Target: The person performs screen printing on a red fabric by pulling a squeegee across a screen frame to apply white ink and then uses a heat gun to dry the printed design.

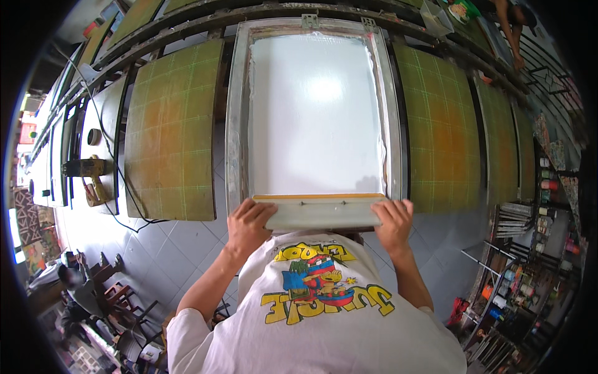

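Note:
A framed screen (311,112) with a white inner surface and a grey, stained border lies in front of me, with metal clamps at its far edge. Across its near end is a long pale grey squeegee (322,213) with a thin yellow-orange strip along the far side. My left hand (249,221) is closed on the squeegee's left end, and my right hand (393,224) grips the other end, fingers over the top in both cases.
Olive boards with green grid lines (171,131) flank the screen. A heat gun (84,168) with a cable rests at left. Shelves of paint containers (548,187) are at right. A seated person (84,287) is at lower left; another person's arm (514,43) reaches in at upper right.

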`<move>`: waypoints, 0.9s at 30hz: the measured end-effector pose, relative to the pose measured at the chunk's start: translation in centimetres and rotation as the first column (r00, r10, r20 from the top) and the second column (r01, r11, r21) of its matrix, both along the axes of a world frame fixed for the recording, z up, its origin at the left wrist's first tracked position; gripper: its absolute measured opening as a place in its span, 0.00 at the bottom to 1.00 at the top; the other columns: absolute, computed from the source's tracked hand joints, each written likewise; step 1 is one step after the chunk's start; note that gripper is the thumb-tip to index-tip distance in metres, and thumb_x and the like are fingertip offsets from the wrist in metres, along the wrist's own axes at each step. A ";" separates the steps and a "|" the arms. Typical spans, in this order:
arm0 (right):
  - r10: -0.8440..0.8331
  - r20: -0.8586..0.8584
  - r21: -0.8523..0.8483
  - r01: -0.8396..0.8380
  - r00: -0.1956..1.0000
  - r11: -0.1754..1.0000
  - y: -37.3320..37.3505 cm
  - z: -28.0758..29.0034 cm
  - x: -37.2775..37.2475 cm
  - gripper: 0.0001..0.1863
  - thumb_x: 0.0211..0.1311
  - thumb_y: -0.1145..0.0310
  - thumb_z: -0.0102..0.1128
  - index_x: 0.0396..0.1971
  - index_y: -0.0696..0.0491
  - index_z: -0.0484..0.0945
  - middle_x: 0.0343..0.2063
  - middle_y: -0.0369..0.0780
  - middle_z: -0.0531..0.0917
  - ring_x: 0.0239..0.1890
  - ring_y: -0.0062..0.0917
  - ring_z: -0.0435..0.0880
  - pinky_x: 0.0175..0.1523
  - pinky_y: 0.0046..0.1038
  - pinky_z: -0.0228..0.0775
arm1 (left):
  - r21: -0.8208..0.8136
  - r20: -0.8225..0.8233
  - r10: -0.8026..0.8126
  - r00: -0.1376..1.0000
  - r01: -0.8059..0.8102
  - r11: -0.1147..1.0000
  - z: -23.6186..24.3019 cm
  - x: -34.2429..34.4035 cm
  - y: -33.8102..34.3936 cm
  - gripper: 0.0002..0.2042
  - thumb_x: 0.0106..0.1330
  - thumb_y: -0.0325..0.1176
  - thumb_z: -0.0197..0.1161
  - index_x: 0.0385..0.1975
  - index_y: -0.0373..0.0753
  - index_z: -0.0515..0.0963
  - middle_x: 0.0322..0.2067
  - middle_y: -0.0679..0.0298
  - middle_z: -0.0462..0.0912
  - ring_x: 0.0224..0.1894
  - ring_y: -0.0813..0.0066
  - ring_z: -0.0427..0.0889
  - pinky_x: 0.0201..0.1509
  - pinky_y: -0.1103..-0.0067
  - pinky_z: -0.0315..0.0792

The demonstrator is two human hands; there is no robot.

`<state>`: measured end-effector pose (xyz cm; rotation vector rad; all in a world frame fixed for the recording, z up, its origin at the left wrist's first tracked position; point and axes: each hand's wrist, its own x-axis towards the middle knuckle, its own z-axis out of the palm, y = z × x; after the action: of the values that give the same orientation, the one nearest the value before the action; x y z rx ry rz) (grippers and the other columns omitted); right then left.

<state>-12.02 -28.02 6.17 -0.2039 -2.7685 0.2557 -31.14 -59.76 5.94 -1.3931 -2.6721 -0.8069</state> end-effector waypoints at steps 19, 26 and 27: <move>-0.031 -0.271 0.067 0.051 0.962 0.996 11.2 -7.4 -19.8 0.05 0.59 0.76 0.62 0.33 0.51 0.85 0.35 0.36 0.85 0.37 0.33 0.81 0.44 0.36 0.67 | 0.106 -0.209 0.004 0.978 0.018 0.994 -5.8 -19.4 11.4 0.26 0.38 0.19 0.70 0.45 0.41 0.86 0.48 0.67 0.89 0.40 0.65 0.82 0.41 0.69 0.79; -0.025 -0.026 0.060 0.026 0.999 0.998 23.3 -3.4 -38.2 0.15 0.47 0.64 0.79 0.35 0.51 0.86 0.39 0.44 0.88 0.45 0.40 0.85 0.53 0.40 0.69 | -0.276 -0.039 0.200 0.979 -0.203 0.939 0.0 -37.3 23.5 0.24 0.51 0.48 0.81 0.48 0.46 0.88 0.42 0.63 0.91 0.46 0.60 0.89 0.53 0.65 0.82; 0.014 0.206 0.019 -0.018 0.978 1.000 23.9 -0.5 -41.1 0.17 0.47 0.60 0.80 0.36 0.51 0.87 0.39 0.44 0.89 0.45 0.40 0.86 0.54 0.40 0.68 | -0.322 -0.029 0.165 0.986 -0.165 0.932 0.5 -39.5 23.6 0.26 0.50 0.52 0.81 0.47 0.46 0.88 0.41 0.61 0.91 0.45 0.59 0.89 0.53 0.64 0.82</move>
<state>-53.08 -4.10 5.69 -0.2137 -2.9783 0.2203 -70.61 -36.18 6.47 -1.1897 -2.9716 -0.3623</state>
